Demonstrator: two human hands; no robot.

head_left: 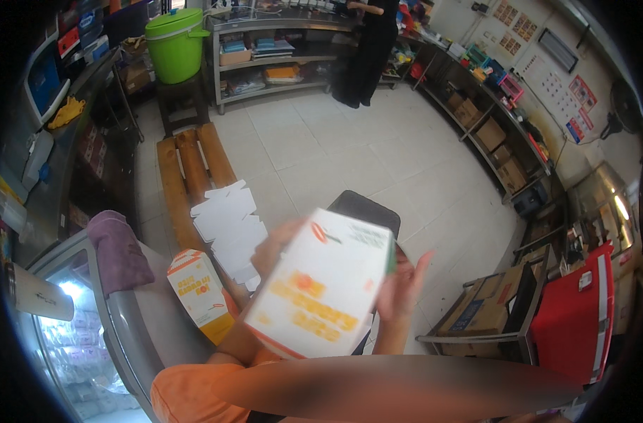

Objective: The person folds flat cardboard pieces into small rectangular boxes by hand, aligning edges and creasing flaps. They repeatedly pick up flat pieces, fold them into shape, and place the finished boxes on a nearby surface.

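Mid-fold, it seems: both hands hold a white-and-orange carton (321, 292), left hand (275, 243) gripping its far edge, right hand (400, 285) flat-fingered against its side. Carton sits just right of the finished box (200, 292); next likely needs flaps pressed closed.

left hand (275, 243) raised at 11 o'clock, fingers curled | right hand (399, 285) at 2 o'clock, palm open, fingers spread upward | both forearms rising from 6 o'clock
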